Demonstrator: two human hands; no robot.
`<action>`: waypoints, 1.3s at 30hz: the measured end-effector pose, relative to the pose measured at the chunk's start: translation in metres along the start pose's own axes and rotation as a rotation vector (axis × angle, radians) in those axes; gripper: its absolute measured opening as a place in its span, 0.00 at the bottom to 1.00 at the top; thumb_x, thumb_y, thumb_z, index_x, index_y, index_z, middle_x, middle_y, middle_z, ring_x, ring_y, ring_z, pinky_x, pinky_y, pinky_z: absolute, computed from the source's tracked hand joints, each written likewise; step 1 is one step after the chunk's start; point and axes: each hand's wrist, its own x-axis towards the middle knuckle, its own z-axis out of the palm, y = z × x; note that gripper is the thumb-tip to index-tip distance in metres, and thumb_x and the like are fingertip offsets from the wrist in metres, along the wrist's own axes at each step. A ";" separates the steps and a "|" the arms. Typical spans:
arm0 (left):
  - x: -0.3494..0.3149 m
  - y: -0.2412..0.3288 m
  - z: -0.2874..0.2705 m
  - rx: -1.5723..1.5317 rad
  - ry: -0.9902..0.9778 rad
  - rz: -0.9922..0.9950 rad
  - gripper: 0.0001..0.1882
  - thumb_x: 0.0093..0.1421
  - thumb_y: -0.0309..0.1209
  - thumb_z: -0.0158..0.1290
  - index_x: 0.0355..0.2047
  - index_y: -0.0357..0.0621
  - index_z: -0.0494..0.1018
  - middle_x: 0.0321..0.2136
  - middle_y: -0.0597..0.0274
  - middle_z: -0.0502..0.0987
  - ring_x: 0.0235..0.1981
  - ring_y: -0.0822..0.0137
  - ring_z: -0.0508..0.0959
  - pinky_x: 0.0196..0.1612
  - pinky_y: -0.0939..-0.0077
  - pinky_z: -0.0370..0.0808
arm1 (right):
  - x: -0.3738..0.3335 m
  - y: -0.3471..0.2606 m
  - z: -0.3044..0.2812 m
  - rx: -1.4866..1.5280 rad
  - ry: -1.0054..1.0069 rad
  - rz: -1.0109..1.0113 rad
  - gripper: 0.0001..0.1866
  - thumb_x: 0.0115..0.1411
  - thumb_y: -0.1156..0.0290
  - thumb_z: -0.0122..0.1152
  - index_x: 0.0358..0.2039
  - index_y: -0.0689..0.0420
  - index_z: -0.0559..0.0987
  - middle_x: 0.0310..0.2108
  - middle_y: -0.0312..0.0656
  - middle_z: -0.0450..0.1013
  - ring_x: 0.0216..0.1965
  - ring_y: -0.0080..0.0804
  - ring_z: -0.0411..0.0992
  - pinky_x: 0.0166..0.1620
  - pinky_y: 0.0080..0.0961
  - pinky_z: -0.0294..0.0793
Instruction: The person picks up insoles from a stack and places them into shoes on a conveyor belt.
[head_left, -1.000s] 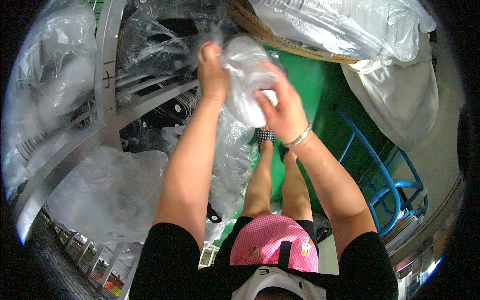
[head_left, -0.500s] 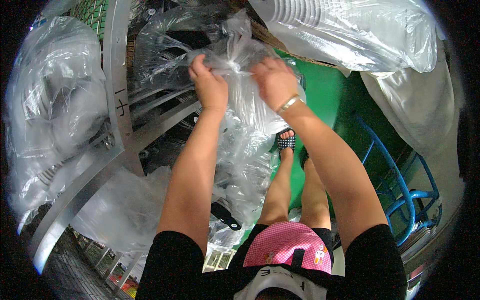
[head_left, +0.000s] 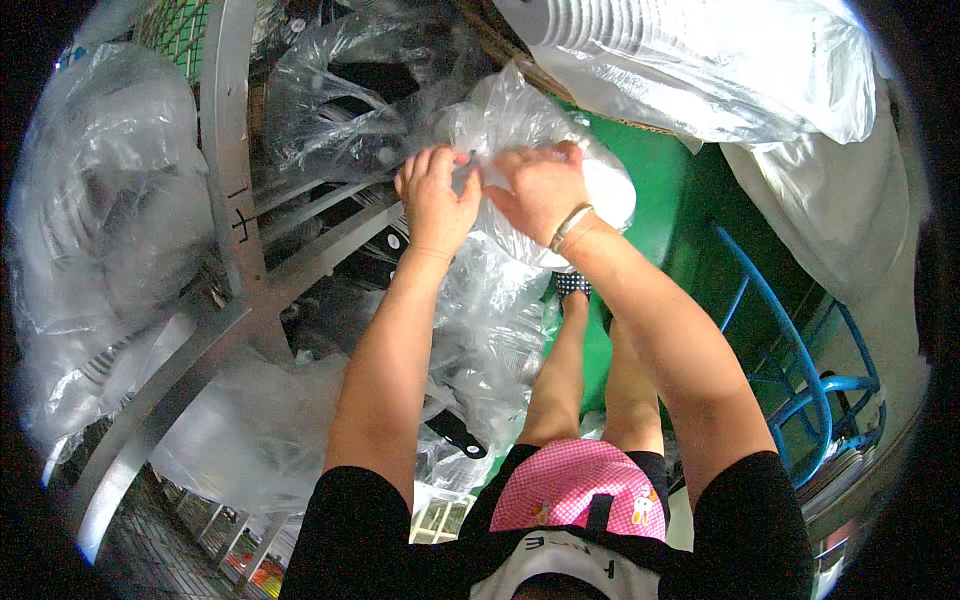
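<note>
A clear plastic bag [head_left: 605,190] with something white inside bulges out beyond my right hand. My left hand [head_left: 438,200] has its fingers bent around the gathered film at the bag's left side, with the thumb toward the right hand. My right hand [head_left: 543,195], with a bracelet at its wrist, grips the same film, its fingers curled and slightly blurred. The hands are close together, and the film between them is mostly hidden by the fingers. What the white contents are cannot be made out through the plastic.
A metal rack frame [head_left: 335,245] stands at the left, among clear bags [head_left: 110,210] and black items in plastic. A large bag of stacked round white pieces [head_left: 690,60] lies at the far right. A blue tubular frame [head_left: 800,350] stands on the right over the green floor [head_left: 650,180].
Both hands have come closer together and slightly nearer to me. The bag's knotted neck, visible between them earlier, is now covered, and the white bulk has swung up and right.
</note>
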 end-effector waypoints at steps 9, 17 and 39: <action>0.016 -0.036 0.001 -0.302 0.492 -0.556 0.05 0.55 0.27 0.46 0.28 0.38 0.62 0.22 0.56 0.69 0.25 0.63 0.69 0.33 0.72 0.66 | -0.047 0.020 -0.030 0.983 0.082 -0.332 0.02 0.43 0.73 0.54 0.20 0.53 0.70 0.25 0.34 0.69 0.29 0.30 0.68 0.42 0.29 0.56; 0.004 0.030 -0.034 -0.285 0.318 0.150 0.08 0.52 0.24 0.48 0.32 0.36 0.63 0.27 0.60 0.69 0.28 0.66 0.70 0.36 0.75 0.66 | -0.079 0.020 -0.032 0.657 -0.150 -0.356 0.07 0.37 0.78 0.48 0.20 0.51 0.67 0.25 0.33 0.67 0.32 0.29 0.66 0.51 0.37 0.48; -0.058 0.028 0.033 -1.334 -0.313 -1.338 0.30 0.44 0.47 0.57 0.46 0.50 0.62 0.40 0.66 0.68 0.44 0.68 0.65 0.46 0.66 0.61 | -0.012 0.097 0.003 0.162 -0.225 0.249 0.29 0.42 0.58 0.59 0.42 0.62 0.69 0.38 0.56 0.68 0.42 0.50 0.65 0.46 0.34 0.63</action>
